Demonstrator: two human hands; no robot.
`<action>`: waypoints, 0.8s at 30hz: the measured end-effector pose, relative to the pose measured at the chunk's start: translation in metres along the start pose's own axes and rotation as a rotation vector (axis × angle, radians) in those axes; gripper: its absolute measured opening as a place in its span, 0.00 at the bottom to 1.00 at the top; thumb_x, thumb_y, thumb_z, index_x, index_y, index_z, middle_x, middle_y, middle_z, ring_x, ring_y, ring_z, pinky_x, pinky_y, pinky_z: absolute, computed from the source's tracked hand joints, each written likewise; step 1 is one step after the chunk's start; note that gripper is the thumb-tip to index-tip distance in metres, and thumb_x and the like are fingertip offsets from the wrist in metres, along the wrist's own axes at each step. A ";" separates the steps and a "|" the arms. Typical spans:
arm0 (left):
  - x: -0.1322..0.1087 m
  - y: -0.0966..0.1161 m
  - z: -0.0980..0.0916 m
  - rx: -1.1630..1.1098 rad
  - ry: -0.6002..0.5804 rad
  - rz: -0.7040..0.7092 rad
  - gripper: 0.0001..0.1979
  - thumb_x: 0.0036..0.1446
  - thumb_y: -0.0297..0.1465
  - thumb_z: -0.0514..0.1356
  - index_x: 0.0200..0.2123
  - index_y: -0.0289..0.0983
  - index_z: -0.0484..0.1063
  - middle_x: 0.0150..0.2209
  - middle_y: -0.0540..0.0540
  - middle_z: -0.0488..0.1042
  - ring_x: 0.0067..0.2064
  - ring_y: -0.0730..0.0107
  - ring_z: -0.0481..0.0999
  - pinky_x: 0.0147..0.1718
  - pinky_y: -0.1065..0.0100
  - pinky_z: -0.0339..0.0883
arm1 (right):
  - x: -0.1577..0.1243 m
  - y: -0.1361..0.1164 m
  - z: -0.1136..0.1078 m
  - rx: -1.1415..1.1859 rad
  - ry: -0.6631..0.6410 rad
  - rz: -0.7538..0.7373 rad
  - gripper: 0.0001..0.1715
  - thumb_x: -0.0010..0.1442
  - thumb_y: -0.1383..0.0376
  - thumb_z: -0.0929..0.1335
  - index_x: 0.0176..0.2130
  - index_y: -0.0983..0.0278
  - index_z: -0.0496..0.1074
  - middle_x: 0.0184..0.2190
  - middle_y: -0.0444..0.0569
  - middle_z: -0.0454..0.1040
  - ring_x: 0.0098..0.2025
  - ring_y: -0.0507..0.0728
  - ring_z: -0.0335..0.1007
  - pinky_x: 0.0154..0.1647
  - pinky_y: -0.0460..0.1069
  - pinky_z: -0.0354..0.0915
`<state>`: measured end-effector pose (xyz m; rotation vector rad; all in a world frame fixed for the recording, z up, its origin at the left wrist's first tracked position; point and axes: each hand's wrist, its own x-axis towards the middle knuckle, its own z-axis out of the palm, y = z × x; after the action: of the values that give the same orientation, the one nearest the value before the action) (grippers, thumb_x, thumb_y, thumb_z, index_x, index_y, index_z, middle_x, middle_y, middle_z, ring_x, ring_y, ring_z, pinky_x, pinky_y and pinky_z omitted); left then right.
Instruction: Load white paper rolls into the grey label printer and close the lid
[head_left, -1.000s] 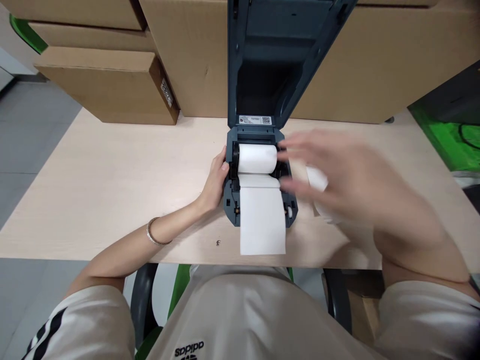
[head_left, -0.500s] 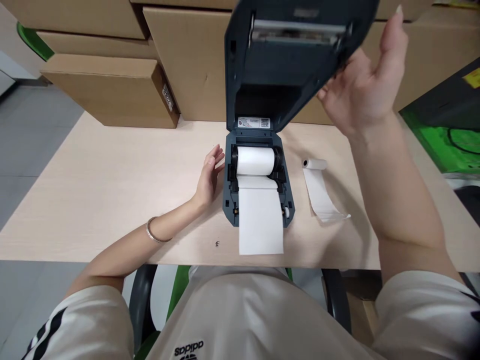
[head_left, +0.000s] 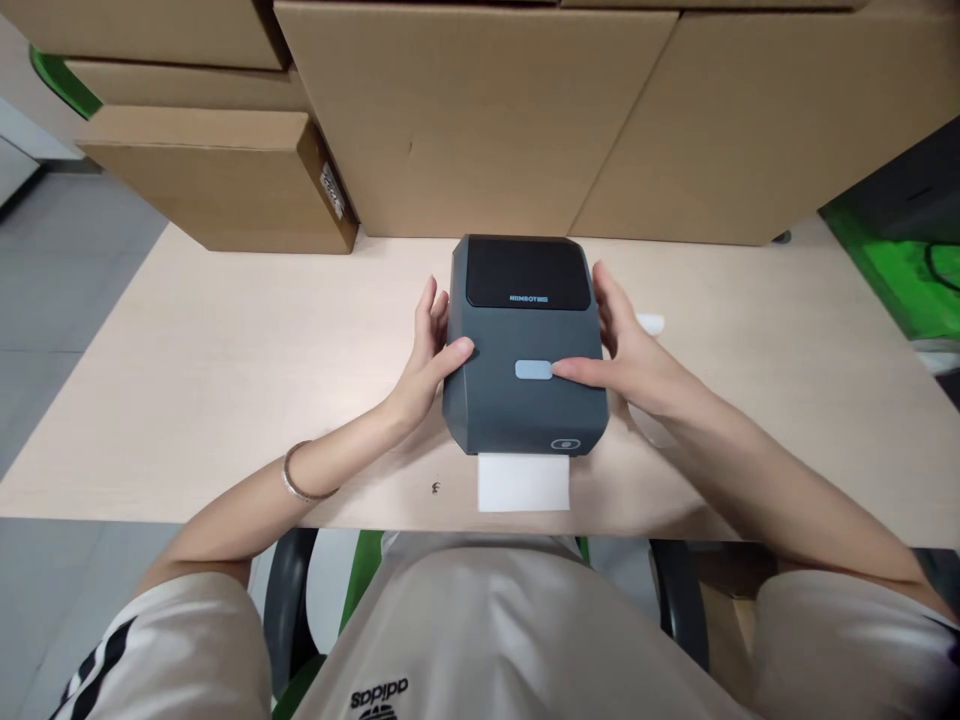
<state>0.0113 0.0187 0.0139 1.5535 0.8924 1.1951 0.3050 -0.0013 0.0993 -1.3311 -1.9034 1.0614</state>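
A dark blue-grey label printer (head_left: 495, 405) stands on the table with its lid down. A blank strip of white label paper (head_left: 523, 485) sticks out of its front edge. My left hand (head_left: 427, 365) grips the printer's left side, thumb on the top edge and fingers along the wall. On the opposite side, my right hand (head_left: 630, 350) holds the printer, its thumb at the right end of the light blue button (head_left: 532, 370) and its fingers against the side. Behind that hand, a small white paper roll (head_left: 650, 324) is mostly hidden.
Large cardboard boxes (head_left: 487, 120) line the back of the wooden table (head_left: 262, 350). A smaller carton (head_left: 217, 190) stands at the back left. Green material with a black cable (head_left: 934, 265) lies at the right. Below the front edge are chair armrests (head_left: 289, 600).
The printer's raised lid has come down and is shut. My right hand has moved down from the lid to the printer's right side. My left thumb now rests on the top edge.
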 end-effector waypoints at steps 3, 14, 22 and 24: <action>-0.004 0.002 0.000 -0.112 -0.059 -0.093 0.50 0.69 0.62 0.64 0.82 0.71 0.38 0.85 0.53 0.52 0.86 0.44 0.54 0.80 0.36 0.63 | -0.009 -0.017 0.007 0.220 -0.139 0.103 0.58 0.72 0.47 0.71 0.86 0.51 0.41 0.81 0.57 0.62 0.78 0.72 0.68 0.71 0.70 0.75; -0.009 0.007 0.005 -0.212 -0.116 -0.117 0.53 0.65 0.64 0.66 0.82 0.69 0.39 0.88 0.54 0.41 0.88 0.43 0.49 0.82 0.38 0.61 | -0.029 0.010 0.015 0.085 -0.149 0.114 0.62 0.77 0.43 0.64 0.84 0.45 0.16 0.82 0.55 0.60 0.76 0.68 0.70 0.71 0.74 0.74; -0.010 0.016 0.010 -0.215 -0.074 -0.114 0.52 0.65 0.64 0.66 0.82 0.66 0.42 0.87 0.51 0.45 0.86 0.41 0.55 0.79 0.40 0.66 | -0.032 -0.003 0.032 0.549 -0.050 0.321 0.52 0.64 0.42 0.76 0.77 0.56 0.63 0.74 0.59 0.73 0.73 0.74 0.74 0.71 0.71 0.76; -0.010 0.020 0.012 -0.209 -0.063 -0.100 0.51 0.65 0.63 0.66 0.82 0.65 0.45 0.87 0.51 0.47 0.86 0.41 0.55 0.79 0.40 0.65 | -0.032 -0.003 0.036 0.619 -0.015 0.356 0.53 0.60 0.41 0.79 0.74 0.56 0.67 0.73 0.59 0.75 0.72 0.75 0.75 0.72 0.72 0.75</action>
<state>0.0208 0.0011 0.0295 1.3557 0.7695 1.1246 0.2849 -0.0422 0.0830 -1.2997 -1.2004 1.6669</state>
